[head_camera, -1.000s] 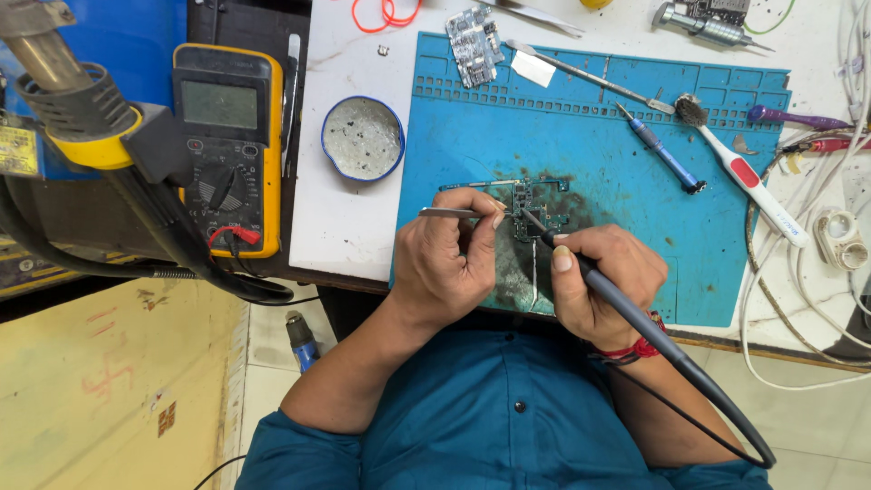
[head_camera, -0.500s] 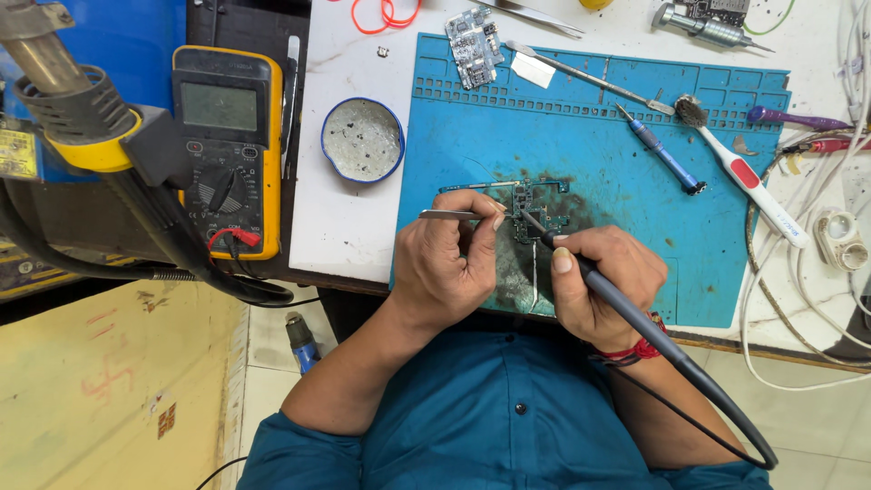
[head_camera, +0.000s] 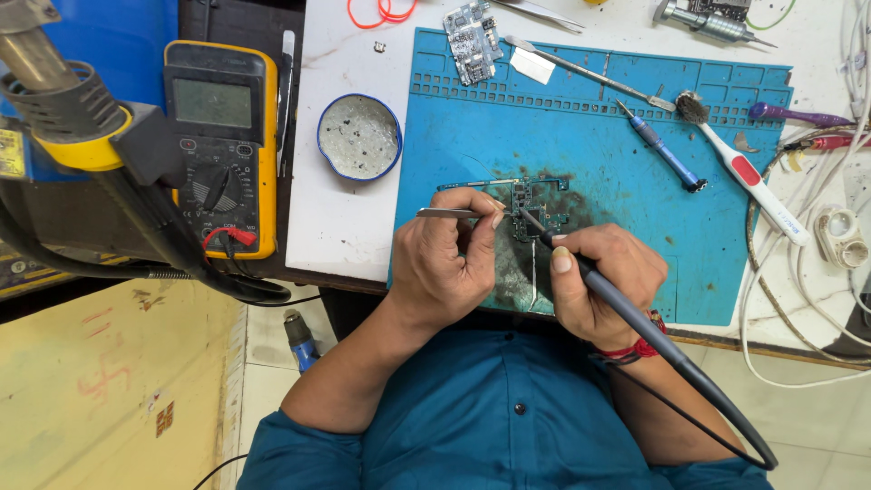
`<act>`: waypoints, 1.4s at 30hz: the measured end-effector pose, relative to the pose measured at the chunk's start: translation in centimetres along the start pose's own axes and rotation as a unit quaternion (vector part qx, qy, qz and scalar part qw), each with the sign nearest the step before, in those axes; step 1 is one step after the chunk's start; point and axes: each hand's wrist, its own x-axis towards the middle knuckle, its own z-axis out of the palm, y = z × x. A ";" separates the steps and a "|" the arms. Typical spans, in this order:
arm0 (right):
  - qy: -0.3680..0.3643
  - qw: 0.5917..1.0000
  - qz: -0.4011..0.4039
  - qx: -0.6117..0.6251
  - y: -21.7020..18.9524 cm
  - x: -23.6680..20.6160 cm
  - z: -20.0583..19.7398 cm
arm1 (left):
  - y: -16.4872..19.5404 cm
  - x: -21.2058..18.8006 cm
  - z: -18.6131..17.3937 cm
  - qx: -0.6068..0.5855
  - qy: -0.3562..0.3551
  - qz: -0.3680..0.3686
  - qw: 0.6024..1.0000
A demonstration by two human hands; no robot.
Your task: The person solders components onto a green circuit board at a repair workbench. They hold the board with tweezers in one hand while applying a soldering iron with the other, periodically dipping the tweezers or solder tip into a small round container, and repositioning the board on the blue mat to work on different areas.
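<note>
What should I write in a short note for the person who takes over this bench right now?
Left hand: holds tweezers in its fingers, tips toward the circuit board.
Right hand: grips the soldering iron, tip on the board.
The board lies on the blue mat, near its front edge.
Nearby: round tin, meter, blue screwdriver, white brush.
Done: board placed, both tools at it.
Left: I cannot tell how many joints remain.

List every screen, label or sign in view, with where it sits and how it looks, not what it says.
Multimeter: left of the blue mat, yellow and black; its grey rectangular screen looks blank.
Yellow label: far left edge, small, rectangular, partly cut off.
White tag: top edge of the mat, small, blank.
</note>
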 end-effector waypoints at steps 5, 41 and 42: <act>-0.001 1.000 -0.002 0.001 0.0 0.1 0.1 | 0.0 0.0 0.0 0.002 -0.001 -0.008 1.000; -0.008 1.000 -0.005 -0.001 -0.1 0.1 0.0 | 0.0 0.1 0.0 -0.001 0.002 -0.002 1.000; -0.007 1.000 -0.005 -0.001 -0.1 0.1 0.0 | 0.1 0.0 0.0 -0.001 0.000 -0.005 1.000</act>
